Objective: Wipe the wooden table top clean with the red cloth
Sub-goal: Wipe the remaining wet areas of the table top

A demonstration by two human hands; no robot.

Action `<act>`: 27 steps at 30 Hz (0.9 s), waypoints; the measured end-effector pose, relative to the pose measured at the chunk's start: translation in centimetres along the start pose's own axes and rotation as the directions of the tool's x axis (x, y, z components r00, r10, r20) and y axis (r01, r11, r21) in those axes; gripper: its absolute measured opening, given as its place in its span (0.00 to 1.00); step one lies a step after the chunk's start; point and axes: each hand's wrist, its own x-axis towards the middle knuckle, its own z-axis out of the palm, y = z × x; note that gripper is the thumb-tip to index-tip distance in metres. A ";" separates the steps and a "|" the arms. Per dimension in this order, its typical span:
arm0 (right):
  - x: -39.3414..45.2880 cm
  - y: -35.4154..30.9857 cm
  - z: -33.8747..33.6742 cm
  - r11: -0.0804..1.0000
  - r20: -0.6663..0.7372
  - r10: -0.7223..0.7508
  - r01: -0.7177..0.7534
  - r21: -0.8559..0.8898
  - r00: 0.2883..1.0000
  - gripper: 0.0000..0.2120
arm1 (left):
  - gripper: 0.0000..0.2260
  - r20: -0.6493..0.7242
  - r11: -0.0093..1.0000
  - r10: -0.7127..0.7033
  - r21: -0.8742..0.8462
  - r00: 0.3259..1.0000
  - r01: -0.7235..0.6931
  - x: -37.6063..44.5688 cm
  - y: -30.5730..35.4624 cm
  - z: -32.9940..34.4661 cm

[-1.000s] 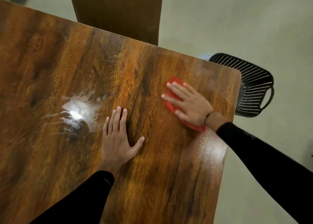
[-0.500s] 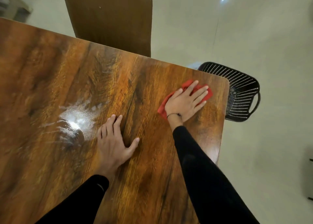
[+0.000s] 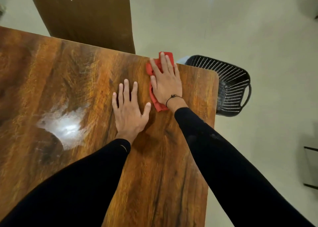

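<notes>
The wooden table top fills the left and centre of the view, with a whitish smeared patch catching the light at the left. My right hand lies flat, pressing the red cloth onto the wood at the far edge; the cloth's tip hangs just over that edge. Most of the cloth is hidden under the palm. My left hand rests flat on the table just left of it, fingers spread, holding nothing.
A brown chair back stands behind the far table edge. A black perforated basket sits on the pale floor beyond the table's right corner. A dark frame shows at the right border.
My right hand has swept the cloth from the right corner area toward the far edge, fingers turning to point away from me. My left hand stays flat on the table.
</notes>
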 end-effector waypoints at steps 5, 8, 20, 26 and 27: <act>-1.8 4.9 -0.9 0.889 -0.037 0.459 -0.458 0.013 0.888 0.31 | 0.41 0.060 0.988 0.105 0.107 0.993 -0.111 0.2 0.7 -0.2; -2.5 6.6 -1.1 0.808 -0.055 0.590 -0.588 0.038 0.806 0.31 | 0.42 0.075 0.985 0.104 0.133 0.992 -0.114 0.2 0.8 -0.4; -11.3 5.5 -0.1 0.767 -0.052 0.642 -0.640 0.050 0.765 0.33 | 0.42 0.079 0.990 0.096 0.093 0.992 -0.104 0.0 1.6 -1.2; -20.9 4.3 0.6 0.843 0.015 0.537 -0.537 0.026 0.844 0.33 | 0.41 0.071 0.990 0.124 0.065 0.990 -0.128 -0.4 1.5 -1.3; -22.6 3.9 0.7 0.847 0.022 0.531 -0.531 0.027 0.847 0.33 | 0.41 0.070 0.988 0.137 0.059 0.988 -0.141 -0.4 1.4 -1.4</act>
